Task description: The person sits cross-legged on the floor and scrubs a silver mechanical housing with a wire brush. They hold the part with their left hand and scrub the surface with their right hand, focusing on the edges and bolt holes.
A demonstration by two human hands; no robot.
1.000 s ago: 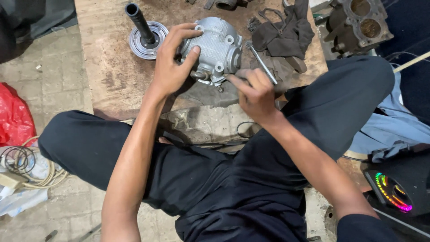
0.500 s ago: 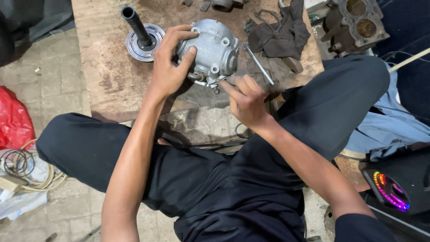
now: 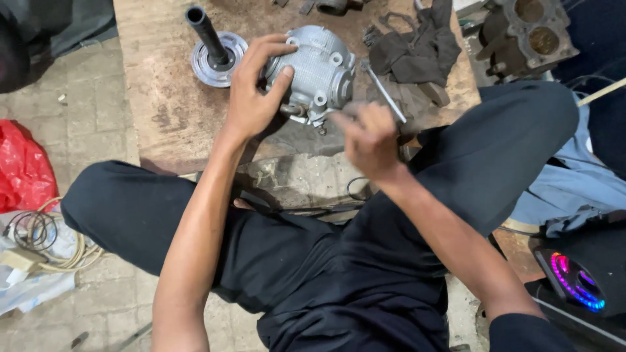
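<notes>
we see the grey metal engine casing [image 3: 316,72] lying on the worn wooden board [image 3: 163,111], near the board's front edge and between the two hands. the left hand [image 3: 254,98] is spread over the casing's left side, fingers splayed across its top and the thumb pressed on its near face, so it grips the casing. the right hand [image 3: 372,140] sits just beside the casing's lower right corner; it is blurred, its fingers curled together around a slim metal tool [image 3: 385,91] whose shaft runs up and away to the left, past the casing's right edge. the tool's tip at the casing we cannot make out.

left of the casing, apart from it, a round metal flange with a dark upright tube [image 3: 215,49] stands on the board. right of the casing lies a dark rag [image 3: 417,49]. beyond the board's far right corner sits an engine block [image 3: 525,32] with two round bores; what is inside them we cannot tell. a red plastic bag [image 3: 23,166] lies on the floor at left.
</notes>
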